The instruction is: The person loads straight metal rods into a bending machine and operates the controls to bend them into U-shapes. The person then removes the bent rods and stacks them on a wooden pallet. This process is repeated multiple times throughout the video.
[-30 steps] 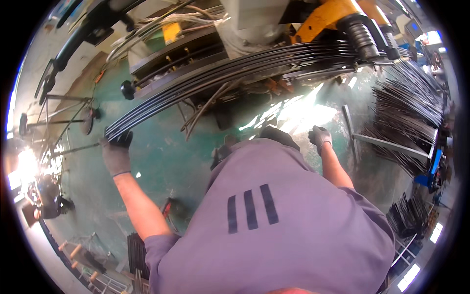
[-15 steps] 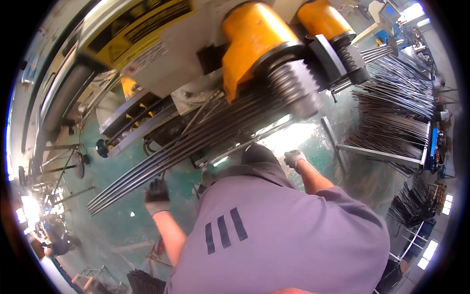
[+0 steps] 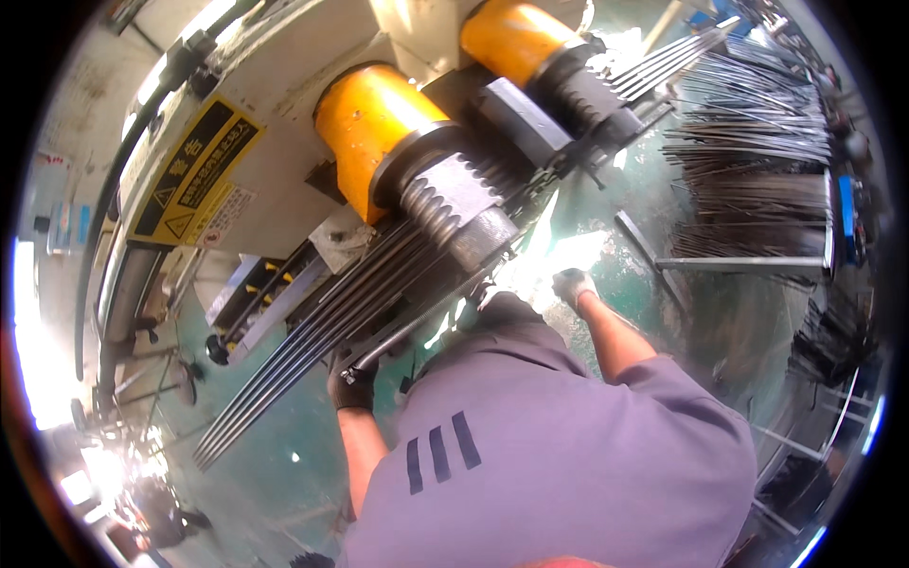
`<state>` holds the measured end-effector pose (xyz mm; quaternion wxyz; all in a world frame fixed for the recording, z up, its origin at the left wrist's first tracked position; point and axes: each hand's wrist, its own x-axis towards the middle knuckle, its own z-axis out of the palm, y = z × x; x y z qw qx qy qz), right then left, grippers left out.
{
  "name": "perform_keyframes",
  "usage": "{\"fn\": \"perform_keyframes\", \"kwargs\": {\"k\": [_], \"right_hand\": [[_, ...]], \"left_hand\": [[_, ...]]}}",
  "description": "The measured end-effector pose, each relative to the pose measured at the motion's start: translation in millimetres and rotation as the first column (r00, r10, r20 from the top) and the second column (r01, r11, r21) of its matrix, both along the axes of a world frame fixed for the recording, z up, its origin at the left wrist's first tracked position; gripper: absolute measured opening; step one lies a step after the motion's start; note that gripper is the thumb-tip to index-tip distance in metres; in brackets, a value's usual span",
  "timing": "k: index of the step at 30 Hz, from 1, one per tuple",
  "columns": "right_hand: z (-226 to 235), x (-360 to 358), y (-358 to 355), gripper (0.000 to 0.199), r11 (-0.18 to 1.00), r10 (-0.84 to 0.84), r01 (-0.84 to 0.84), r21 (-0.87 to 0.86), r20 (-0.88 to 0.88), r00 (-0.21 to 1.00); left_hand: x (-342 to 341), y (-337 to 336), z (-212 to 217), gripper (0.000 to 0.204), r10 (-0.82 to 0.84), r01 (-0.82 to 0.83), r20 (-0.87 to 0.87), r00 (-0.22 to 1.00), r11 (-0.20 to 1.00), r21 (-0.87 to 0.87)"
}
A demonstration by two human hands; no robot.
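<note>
Several long, thin metal rods (image 3: 270,388) run slantwise through the machine, their near ends sticking out at the lower left. My left hand (image 3: 353,390), in a dark glove, is at the underside of these rods. A metal bar (image 3: 402,333) crosses in front of it, and its fingers are mostly hidden. Off to the right, away from the rods, my right hand (image 3: 572,286) wears a pale glove with the fingers curled in. Whatever it holds, if anything, is hidden. Above the rods sits a thick threaded steel screw (image 3: 454,204) under an orange cylinder (image 3: 374,128).
A second orange cylinder (image 3: 521,43) stands farther along the light-coloured machine body (image 3: 284,123), which carries a yellow and black warning label (image 3: 194,170). Large stacks of rods (image 3: 753,180) lie on a metal rack (image 3: 748,262) at the right. Green floor (image 3: 265,492) shows below the machine.
My left hand has moved up and right to the rods and the bar; its spread fingers are now mostly hidden. The view has shifted, with the machine lower and farther left. My right hand stays curled.
</note>
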<state>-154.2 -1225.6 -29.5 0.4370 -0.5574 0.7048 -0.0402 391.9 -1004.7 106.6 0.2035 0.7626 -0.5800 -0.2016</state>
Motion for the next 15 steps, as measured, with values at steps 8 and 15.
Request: {"fn": "perform_keyframes", "kwargs": {"k": [8, 15], "right_hand": [[95.9, 2.7, 107.9, 0.031, 0.867, -0.492, 0.481, 0.134, 0.068, 0.868], [152.0, 24.3, 49.1, 0.034, 0.851, -0.456, 0.512, -0.115, 0.32, 0.83]], "left_hand": [[-10.0, -2.6, -21.6, 0.025, -0.031, -0.098, -0.889, 0.457, 0.992, -0.085], [-0.7, -9.2, -6.3, 0.041, 0.089, -0.402, -0.977, -0.194, 0.901, 0.162]]}}
